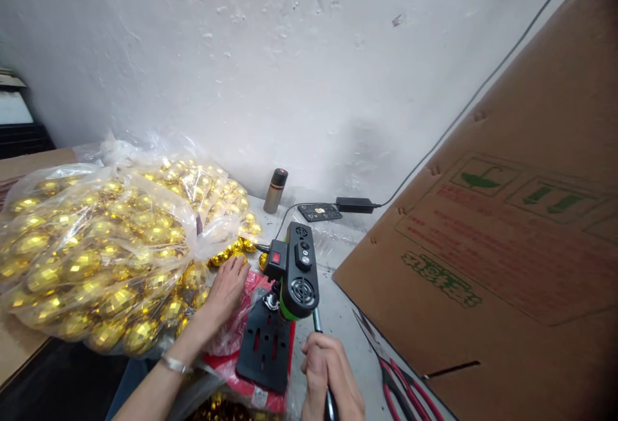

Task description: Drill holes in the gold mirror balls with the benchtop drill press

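Note:
My left hand (230, 287), with a silver bracelet at the wrist, reaches to loose gold faceted balls (235, 253) beside the mouth of a clear bag of gold balls (96, 247). Its fingers touch one ball; their tips are partly hidden. My right hand (331, 376) is wrapped round the dark lever (316, 321) of a small black machine (302, 270) with round vents and a red switch. The machine's slotted black base (264, 347) rests on a red plastic sheet (226, 362).
Behind the machine are a spray can (275, 190), a phone-like patterned item (319, 212) and a black power adapter (356, 205). Red-handled scissors (398, 382) lie at the right by a large cardboard box (506, 215). More gold pieces (222, 408) are at the bottom edge.

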A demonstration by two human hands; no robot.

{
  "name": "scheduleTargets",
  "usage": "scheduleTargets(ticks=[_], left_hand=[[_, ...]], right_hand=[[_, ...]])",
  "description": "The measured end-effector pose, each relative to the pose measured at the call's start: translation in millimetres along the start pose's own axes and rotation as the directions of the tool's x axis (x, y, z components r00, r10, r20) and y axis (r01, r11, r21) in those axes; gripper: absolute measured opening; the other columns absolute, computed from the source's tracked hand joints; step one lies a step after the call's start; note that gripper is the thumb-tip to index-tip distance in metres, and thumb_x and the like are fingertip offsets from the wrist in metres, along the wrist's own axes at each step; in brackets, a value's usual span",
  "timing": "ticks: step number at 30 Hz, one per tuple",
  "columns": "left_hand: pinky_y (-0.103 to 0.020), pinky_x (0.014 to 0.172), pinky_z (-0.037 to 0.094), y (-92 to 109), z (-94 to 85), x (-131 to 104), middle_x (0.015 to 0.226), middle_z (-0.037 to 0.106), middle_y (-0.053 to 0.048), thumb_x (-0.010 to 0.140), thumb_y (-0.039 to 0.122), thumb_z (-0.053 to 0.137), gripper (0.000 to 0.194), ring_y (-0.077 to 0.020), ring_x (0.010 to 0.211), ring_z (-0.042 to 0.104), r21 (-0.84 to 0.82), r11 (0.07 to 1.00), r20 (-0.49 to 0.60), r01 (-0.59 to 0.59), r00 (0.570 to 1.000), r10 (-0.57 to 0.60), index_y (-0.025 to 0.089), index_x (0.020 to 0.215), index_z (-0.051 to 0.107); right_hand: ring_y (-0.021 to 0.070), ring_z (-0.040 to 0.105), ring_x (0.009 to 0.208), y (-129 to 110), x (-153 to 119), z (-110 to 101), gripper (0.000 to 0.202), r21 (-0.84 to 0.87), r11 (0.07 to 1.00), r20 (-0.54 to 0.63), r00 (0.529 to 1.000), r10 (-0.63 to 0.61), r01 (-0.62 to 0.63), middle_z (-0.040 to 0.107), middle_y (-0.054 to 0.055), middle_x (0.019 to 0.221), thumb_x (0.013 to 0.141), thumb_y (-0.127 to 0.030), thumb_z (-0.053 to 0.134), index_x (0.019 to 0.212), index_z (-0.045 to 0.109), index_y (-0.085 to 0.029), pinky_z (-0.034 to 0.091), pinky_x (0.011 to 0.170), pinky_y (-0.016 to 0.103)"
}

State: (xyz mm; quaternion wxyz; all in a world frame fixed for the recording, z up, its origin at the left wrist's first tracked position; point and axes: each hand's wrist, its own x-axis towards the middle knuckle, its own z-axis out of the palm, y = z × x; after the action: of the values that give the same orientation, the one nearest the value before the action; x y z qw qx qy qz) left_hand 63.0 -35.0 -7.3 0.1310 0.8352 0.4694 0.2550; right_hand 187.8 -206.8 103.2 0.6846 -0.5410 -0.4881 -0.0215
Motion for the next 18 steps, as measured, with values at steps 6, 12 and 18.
scheduleTargets(ticks=[6, 12, 18], left_hand=[[-0.062, 0.116, 0.042, -12, 6.4, 47, 0.135, 0.068, -0.021, 0.088, -0.001, 0.047, 0.042, -0.038, 0.136, 0.058, -0.012, 0.999, 0.041, 0.052, 0.998, -0.051, 0.018, 0.118, 0.069], [-0.046, 0.1, 0.053, 4, -18.9, 28, 0.11, 0.075, -0.011, 0.084, 0.025, 0.072, 0.036, -0.0321, 0.11, 0.068, -0.104, 0.989, 0.056, 0.109, 0.993, -0.103, 0.019, 0.119, 0.065], [-0.04, 0.095, 0.058, 42, -2.8, -42, 0.115, 0.077, -0.009, 0.084, 0.065, 0.071, 0.061, -0.0287, 0.108, 0.073, -0.783, 0.511, 0.156, 0.354, 0.908, -0.39, 0.019, 0.122, 0.062]], right_hand=[[0.0109, 0.054, 0.067, 7, 1, -4, 0.029, 0.0, 0.996, 0.055, 0.994, -0.091, 0.091, 0.056, -0.001, 0.078, 0.104, -0.005, 0.047, 0.08, 0.053, -0.021, 0.043, 0.064, 0.025], [0.0113, 0.056, 0.066, 16, 5, -11, 0.028, -0.016, 0.983, 0.107, 0.978, -0.18, 0.182, 0.056, 0.0, 0.075, 0.101, -0.003, 0.047, 0.081, 0.054, -0.021, 0.046, 0.062, 0.024], [0.01, 0.059, 0.067, 20, 13, -18, 0.025, 0.001, 0.962, 0.187, 0.945, -0.268, 0.273, 0.056, -0.001, 0.075, 0.1, -0.002, 0.046, 0.085, 0.053, -0.021, 0.049, 0.062, 0.02]])
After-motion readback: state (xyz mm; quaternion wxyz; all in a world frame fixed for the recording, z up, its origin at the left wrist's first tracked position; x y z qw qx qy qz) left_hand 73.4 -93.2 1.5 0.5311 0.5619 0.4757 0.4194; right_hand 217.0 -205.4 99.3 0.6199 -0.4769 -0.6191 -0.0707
